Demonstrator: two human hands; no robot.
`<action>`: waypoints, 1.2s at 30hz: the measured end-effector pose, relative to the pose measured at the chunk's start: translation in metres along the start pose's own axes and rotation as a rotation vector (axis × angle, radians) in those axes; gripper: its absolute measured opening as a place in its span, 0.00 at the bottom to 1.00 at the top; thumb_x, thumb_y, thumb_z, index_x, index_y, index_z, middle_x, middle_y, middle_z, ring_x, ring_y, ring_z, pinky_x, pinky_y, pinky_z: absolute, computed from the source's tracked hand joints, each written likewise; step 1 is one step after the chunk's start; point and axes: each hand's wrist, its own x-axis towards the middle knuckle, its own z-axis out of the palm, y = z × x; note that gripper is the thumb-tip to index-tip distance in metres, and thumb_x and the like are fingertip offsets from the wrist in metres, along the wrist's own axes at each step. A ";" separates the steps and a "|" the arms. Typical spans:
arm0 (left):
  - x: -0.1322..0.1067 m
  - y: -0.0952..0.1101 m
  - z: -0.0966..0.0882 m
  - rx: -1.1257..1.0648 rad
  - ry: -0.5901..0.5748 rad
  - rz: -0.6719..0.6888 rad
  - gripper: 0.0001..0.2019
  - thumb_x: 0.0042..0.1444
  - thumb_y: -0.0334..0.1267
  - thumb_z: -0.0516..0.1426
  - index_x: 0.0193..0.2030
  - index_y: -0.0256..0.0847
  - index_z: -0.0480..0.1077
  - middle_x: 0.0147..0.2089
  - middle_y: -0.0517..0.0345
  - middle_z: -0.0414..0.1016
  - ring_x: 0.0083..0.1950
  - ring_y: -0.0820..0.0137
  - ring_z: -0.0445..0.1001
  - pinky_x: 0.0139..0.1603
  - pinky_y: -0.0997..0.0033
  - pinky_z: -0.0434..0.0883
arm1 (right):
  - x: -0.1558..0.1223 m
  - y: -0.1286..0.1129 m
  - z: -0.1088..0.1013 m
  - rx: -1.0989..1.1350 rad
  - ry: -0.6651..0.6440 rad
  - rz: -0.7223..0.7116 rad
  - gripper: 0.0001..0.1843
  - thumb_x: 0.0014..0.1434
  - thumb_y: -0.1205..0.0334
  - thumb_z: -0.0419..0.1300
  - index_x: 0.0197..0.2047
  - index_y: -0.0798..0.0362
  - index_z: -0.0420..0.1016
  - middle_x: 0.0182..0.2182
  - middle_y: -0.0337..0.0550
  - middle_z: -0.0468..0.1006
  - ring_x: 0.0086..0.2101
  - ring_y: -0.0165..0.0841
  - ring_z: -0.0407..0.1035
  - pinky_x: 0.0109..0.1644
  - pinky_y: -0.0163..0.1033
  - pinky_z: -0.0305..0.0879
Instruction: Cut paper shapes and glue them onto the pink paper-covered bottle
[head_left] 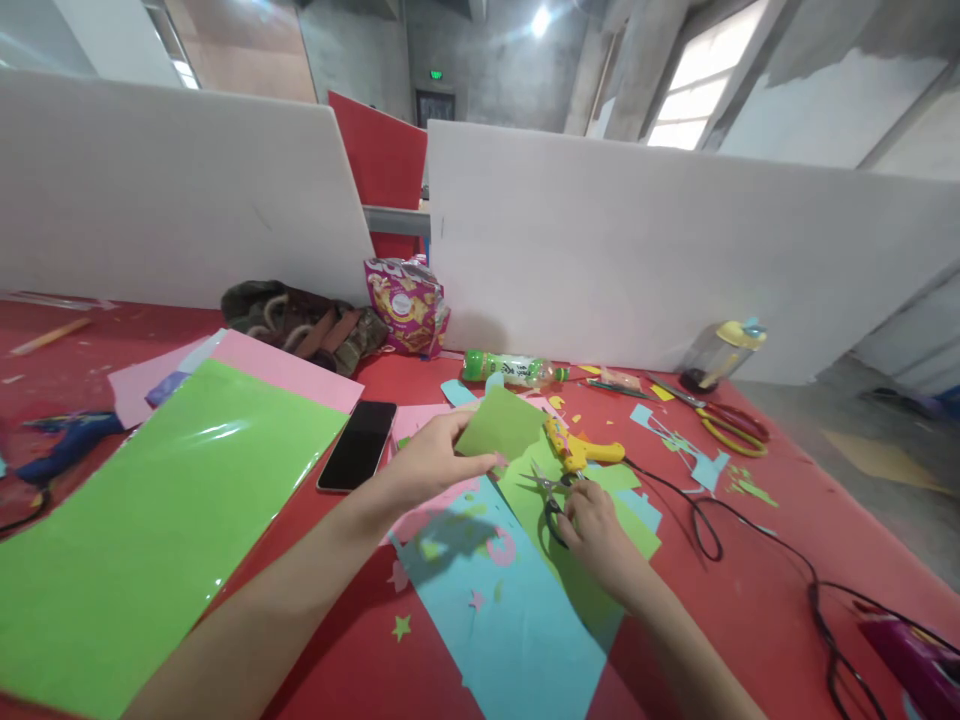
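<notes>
My left hand (442, 452) pinches a piece of green paper (501, 425) between thumb and fingers, lifted a little above the table. My right hand (596, 520) is closed around the handles of small black-handled scissors (551, 488). Their blades are spread and point left, over more green sheets. Just beyond the scissors lies a yellow glue gun (581, 448) with a black cord. Under the green sheets a light blue sheet (517, 640) reaches toward me, with small pink and green cut-outs scattered on it.
Left of my arm are a black phone (358, 447), a large green sheet pack (150, 500) and a blue glue gun (71, 445). At the back are a snack bag (409, 305), a green-capped bottle (514, 369), a tumbler (721, 357) and large scissors (724, 425). A cord (780, 540) runs right.
</notes>
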 end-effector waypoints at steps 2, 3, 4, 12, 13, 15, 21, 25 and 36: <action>-0.001 -0.003 -0.007 -0.025 0.023 -0.012 0.14 0.43 0.35 0.57 0.39 0.34 0.67 0.34 0.53 0.73 0.33 0.69 0.72 0.33 0.72 0.69 | 0.001 -0.001 -0.002 0.074 0.010 0.006 0.08 0.51 0.67 0.48 0.22 0.52 0.61 0.37 0.50 0.67 0.41 0.38 0.63 0.48 0.46 0.60; 0.000 -0.004 -0.009 -0.024 0.030 -0.021 0.14 0.43 0.35 0.57 0.39 0.34 0.67 0.33 0.53 0.74 0.33 0.69 0.72 0.33 0.72 0.69 | 0.001 -0.002 -0.004 0.107 0.013 0.013 0.08 0.52 0.65 0.47 0.22 0.52 0.61 0.37 0.49 0.67 0.41 0.37 0.64 0.47 0.45 0.61; 0.000 -0.005 -0.011 -0.017 0.040 -0.032 0.13 0.43 0.35 0.57 0.38 0.34 0.67 0.33 0.53 0.74 0.33 0.69 0.72 0.33 0.72 0.69 | 0.002 -0.004 -0.007 0.133 0.014 0.019 0.09 0.52 0.64 0.46 0.23 0.51 0.62 0.38 0.49 0.68 0.41 0.36 0.65 0.46 0.44 0.62; -0.003 -0.007 -0.023 0.048 0.085 -0.087 0.11 0.43 0.35 0.57 0.35 0.35 0.67 0.29 0.56 0.74 0.31 0.70 0.73 0.32 0.74 0.68 | -0.001 -0.011 -0.023 0.700 -0.035 0.343 0.15 0.48 0.53 0.51 0.32 0.52 0.72 0.45 0.48 0.71 0.45 0.42 0.65 0.48 0.48 0.60; -0.004 -0.007 -0.024 0.066 0.087 -0.080 0.11 0.43 0.35 0.57 0.35 0.35 0.67 0.29 0.56 0.74 0.31 0.70 0.73 0.32 0.74 0.68 | -0.001 -0.010 -0.021 0.780 -0.034 0.384 0.16 0.47 0.52 0.52 0.34 0.52 0.72 0.45 0.48 0.72 0.43 0.42 0.67 0.48 0.48 0.60; -0.006 -0.007 -0.026 0.091 0.095 -0.060 0.10 0.44 0.35 0.56 0.35 0.36 0.67 0.29 0.57 0.74 0.32 0.70 0.73 0.32 0.74 0.68 | -0.002 -0.007 -0.016 0.944 -0.026 0.431 0.18 0.45 0.50 0.55 0.37 0.51 0.73 0.44 0.48 0.72 0.42 0.41 0.68 0.47 0.48 0.61; -0.009 -0.010 -0.029 0.104 0.094 -0.058 0.13 0.43 0.36 0.56 0.37 0.35 0.67 0.32 0.54 0.74 0.33 0.67 0.73 0.34 0.71 0.69 | -0.008 -0.012 -0.004 1.253 -0.090 0.431 0.20 0.38 0.50 0.64 0.36 0.50 0.74 0.48 0.50 0.70 0.48 0.44 0.62 0.47 0.49 0.61; -0.011 -0.012 -0.030 0.158 0.100 -0.077 0.14 0.43 0.35 0.56 0.40 0.35 0.67 0.32 0.53 0.74 0.33 0.66 0.73 0.34 0.70 0.69 | -0.015 -0.027 0.004 1.500 -0.206 0.381 0.17 0.40 0.52 0.64 0.35 0.50 0.74 0.46 0.51 0.71 0.47 0.44 0.64 0.46 0.49 0.61; -0.014 -0.014 -0.029 0.277 0.049 -0.094 0.13 0.47 0.40 0.54 0.39 0.36 0.66 0.39 0.53 0.72 0.39 0.67 0.72 0.38 0.69 0.69 | -0.029 -0.043 0.024 1.913 -0.535 0.432 0.19 0.42 0.53 0.63 0.37 0.55 0.72 0.42 0.48 0.71 0.43 0.41 0.65 0.48 0.51 0.57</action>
